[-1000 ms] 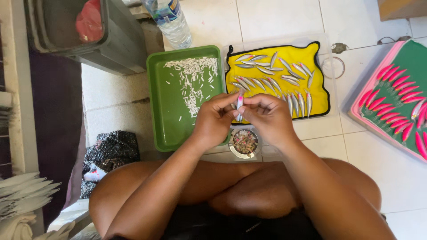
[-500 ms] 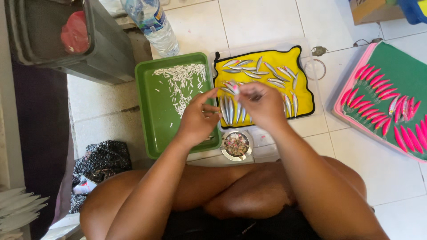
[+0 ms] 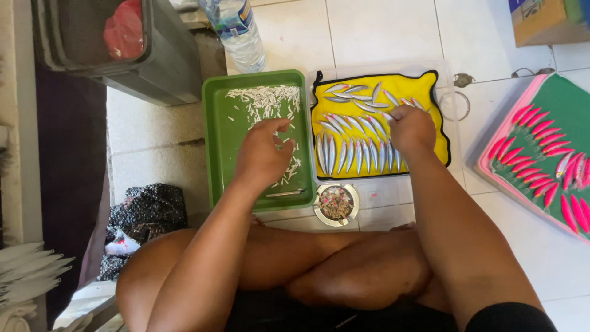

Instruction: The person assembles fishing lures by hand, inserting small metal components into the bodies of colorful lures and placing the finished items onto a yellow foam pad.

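My left hand [image 3: 261, 157] hovers over a green tray [image 3: 212, 141], fingers loosely curled above the small white pieces [image 3: 264, 98] scattered in it. My right hand [image 3: 412, 129] rests on a yellow cloth [image 3: 433, 138], its fingertips pinched on a silver fish-shaped lure [image 3: 388, 115] at the upper right of the cloth. More silver lures [image 3: 353, 154] lie in rows on the cloth. A small round metal dish [image 3: 335, 203] with bits in it sits just in front of my crossed legs.
A green board with a pink rim [image 3: 491, 157] carries rows of pink lures [image 3: 541, 147] at the right. A plastic bottle [image 3: 236, 31] and a grey bin [image 3: 153, 67] stand behind the tray. A cardboard box [image 3: 541, 21] is top right, dark fabric [image 3: 144, 212] at left.
My hands were together holding one lure above the dish. They have parted: the left went to the green tray, the right carried the lure to the yellow cloth.
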